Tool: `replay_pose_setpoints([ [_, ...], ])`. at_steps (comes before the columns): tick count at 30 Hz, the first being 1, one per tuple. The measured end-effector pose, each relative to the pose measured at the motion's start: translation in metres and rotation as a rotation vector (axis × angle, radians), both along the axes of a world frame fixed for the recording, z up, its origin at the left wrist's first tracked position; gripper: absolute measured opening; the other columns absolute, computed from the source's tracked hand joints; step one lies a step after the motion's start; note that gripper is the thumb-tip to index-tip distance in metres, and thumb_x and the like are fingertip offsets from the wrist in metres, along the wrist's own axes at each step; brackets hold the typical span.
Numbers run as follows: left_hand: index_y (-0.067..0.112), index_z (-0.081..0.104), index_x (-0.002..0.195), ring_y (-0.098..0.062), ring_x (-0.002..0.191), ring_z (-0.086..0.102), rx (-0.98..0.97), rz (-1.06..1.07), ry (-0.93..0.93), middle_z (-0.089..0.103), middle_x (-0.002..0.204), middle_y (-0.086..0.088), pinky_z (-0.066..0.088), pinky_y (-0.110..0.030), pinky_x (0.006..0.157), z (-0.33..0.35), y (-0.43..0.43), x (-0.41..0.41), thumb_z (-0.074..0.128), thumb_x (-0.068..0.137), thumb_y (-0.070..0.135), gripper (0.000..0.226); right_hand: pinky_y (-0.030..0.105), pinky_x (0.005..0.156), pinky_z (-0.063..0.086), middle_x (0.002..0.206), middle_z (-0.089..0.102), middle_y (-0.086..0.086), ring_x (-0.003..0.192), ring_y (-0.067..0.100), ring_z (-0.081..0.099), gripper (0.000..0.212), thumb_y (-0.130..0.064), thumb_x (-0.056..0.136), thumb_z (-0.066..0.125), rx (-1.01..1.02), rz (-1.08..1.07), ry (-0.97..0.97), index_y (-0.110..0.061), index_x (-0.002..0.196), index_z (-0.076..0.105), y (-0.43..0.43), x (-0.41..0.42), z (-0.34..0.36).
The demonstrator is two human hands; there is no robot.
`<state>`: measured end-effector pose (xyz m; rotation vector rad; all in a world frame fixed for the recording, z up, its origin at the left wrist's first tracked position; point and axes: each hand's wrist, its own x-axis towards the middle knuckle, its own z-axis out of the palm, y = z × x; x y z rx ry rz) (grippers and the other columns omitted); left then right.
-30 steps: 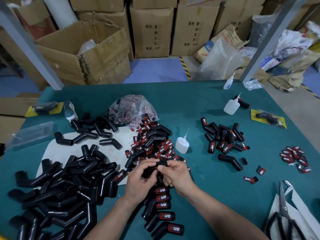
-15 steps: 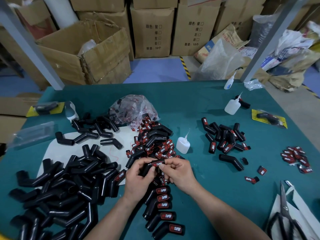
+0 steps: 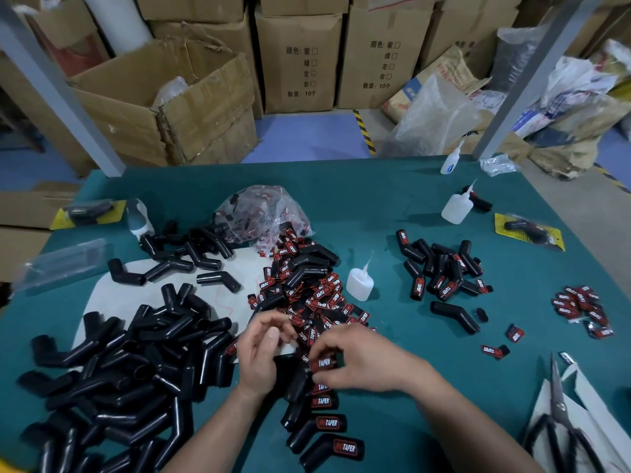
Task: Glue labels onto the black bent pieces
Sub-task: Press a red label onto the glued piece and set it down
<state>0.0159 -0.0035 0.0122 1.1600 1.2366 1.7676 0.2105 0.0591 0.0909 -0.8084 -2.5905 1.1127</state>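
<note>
Right hand (image 3: pixel 362 361): I see its fingers pinched on a labelled bent piece (image 3: pixel 322 364), the red "TAPER" label facing up, low over the green surface (image 3: pixel 392 206).
Left hand (image 3: pixel 263 349): fingers loosely curled and grasping nothing, just beside the right hand.
Finished row (image 3: pixel 324 425): labelled pieces lined up directly below my hands.
Unlabelled pile (image 3: pixel 112 373): black bent pieces heaped to my left.
Loose labels (image 3: pixel 317 295): red-and-black heap just beyond the hands.
Glue bottle (image 3: pixel 360 283): upright, right of that heap.
</note>
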Motion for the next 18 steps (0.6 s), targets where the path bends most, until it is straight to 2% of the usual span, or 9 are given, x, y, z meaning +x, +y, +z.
replay_pose_setpoints([
  [2,0.034,0.070,0.100,-0.012,0.065,0.059,-0.035,0.144,0.081,0.066,0.076,0.008,0.050,-0.028,0.058,0.002,0.001,0.000,0.050,0.098,0.028,0.021,0.029,0.093,0.046,0.102,0.065,-0.009,0.100,0.006,0.057,0.024,-0.034,0.079,0.078,-0.107,0.161,-0.055,-0.023,0.100,0.072,-0.005,0.003,0.009],
  [4,0.036,0.069,0.098,-0.005,0.067,0.059,-0.103,0.251,0.234,0.065,0.076,0.018,0.051,-0.030,0.061,0.001,0.001,0.001,0.053,0.098,0.032,0.016,0.029,0.094,0.044,0.105,0.060,-0.006,0.104,0.010,0.052,0.027,-0.032,0.078,0.079,-0.031,0.242,-0.162,-0.021,0.101,0.069,-0.014,0.001,0.009],
  [6,0.022,0.071,0.101,0.006,0.080,0.062,-0.101,0.287,0.411,0.066,0.088,0.024,0.054,-0.025,0.070,0.000,0.001,0.003,0.056,0.098,0.028,0.017,0.027,0.086,0.040,0.106,0.055,-0.003,0.103,0.014,0.047,0.031,-0.034,0.077,0.078,0.122,0.235,-0.270,-0.021,0.101,0.064,-0.019,-0.003,0.005],
  [8,0.005,0.072,0.100,0.007,0.092,0.062,-0.054,0.289,0.586,0.067,0.097,0.015,0.053,-0.022,0.081,-0.001,0.003,0.004,0.058,0.097,0.023,0.023,0.024,0.080,0.032,0.105,0.053,-0.001,0.102,0.016,0.044,0.034,-0.037,0.076,0.079,0.156,0.236,-0.332,-0.021,0.101,0.061,-0.021,-0.004,0.000],
  [9,0.002,0.073,0.099,0.001,0.095,0.061,-0.044,0.294,0.676,0.068,0.098,0.008,0.051,-0.023,0.085,-0.001,0.005,0.003,0.057,0.097,0.022,0.025,0.024,0.078,0.030,0.104,0.052,-0.003,0.100,0.015,0.044,0.037,-0.040,0.075,0.080,0.143,0.244,-0.337,-0.023,0.100,0.059,-0.021,-0.004,-0.001],
  [11,0.002,0.074,0.097,-0.012,0.099,0.059,-0.074,0.309,0.843,0.068,0.099,-0.005,0.047,-0.028,0.088,-0.001,0.008,0.001,0.055,0.094,0.021,0.028,0.022,0.076,0.034,0.098,0.051,-0.010,0.094,0.009,0.045,0.039,-0.048,0.073,0.081,0.084,0.238,-0.267,-0.028,0.097,0.057,-0.017,-0.003,-0.006],
  [14,0.006,0.076,0.096,-0.026,0.093,0.061,-0.120,0.315,1.035,0.068,0.101,-0.010,0.044,-0.038,0.078,-0.003,0.010,-0.002,0.053,0.089,0.021,0.028,0.022,0.066,0.046,0.086,0.055,-0.010,0.073,0.005,0.052,0.021,-0.037,0.084,0.079,-0.019,0.013,0.128,-0.025,0.089,0.063,-0.012,-0.014,-0.017],
  [16,0.008,0.074,0.102,-0.030,0.092,0.063,-0.163,0.349,1.107,0.067,0.106,-0.010,0.042,-0.040,0.077,-0.004,0.011,-0.005,0.055,0.087,0.018,0.027,0.030,0.061,0.050,0.081,0.059,-0.004,0.068,0.012,0.056,0.015,-0.026,0.090,0.076,0.139,-0.227,0.341,-0.016,0.084,0.067,-0.007,-0.023,-0.035],
  [18,0.009,0.069,0.116,-0.032,0.105,0.061,-0.233,0.422,1.119,0.065,0.117,-0.012,0.040,-0.044,0.086,-0.005,0.011,-0.010,0.064,0.087,0.010,0.029,0.031,0.064,0.052,0.082,0.063,-0.001,0.073,0.016,0.059,0.015,-0.021,0.091,0.075,0.309,-0.317,0.376,-0.009,0.085,0.069,-0.003,-0.028,-0.056],
])
